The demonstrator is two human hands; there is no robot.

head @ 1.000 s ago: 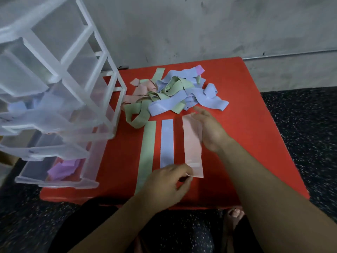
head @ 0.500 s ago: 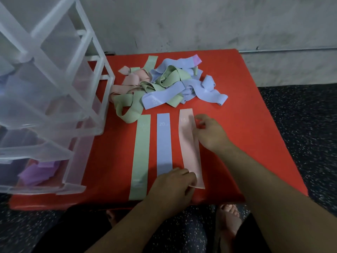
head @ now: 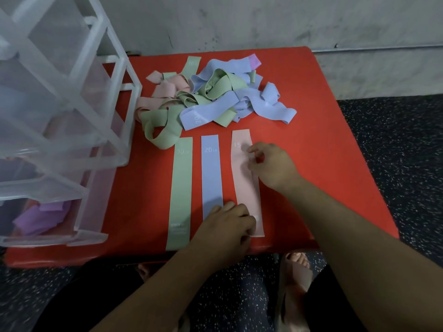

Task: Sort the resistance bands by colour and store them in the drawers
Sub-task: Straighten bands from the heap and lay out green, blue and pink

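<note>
Pinching the near end of the flat pale-pink resistance band [head: 247, 190] against the red bench [head: 323, 164] with the curled left hand [head: 227, 224]; touching its far half with the right hand [head: 275, 166], loosely curled, grip unclear. Lying lengthwise away from the body, spanning both hands, well right of the clear plastic drawers [head: 60, 116].

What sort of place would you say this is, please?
Likely a gym or home workout corner: a low red table stands on dark speckled flooring against a bare grey wall, with resistance bands piled on it.
</note>
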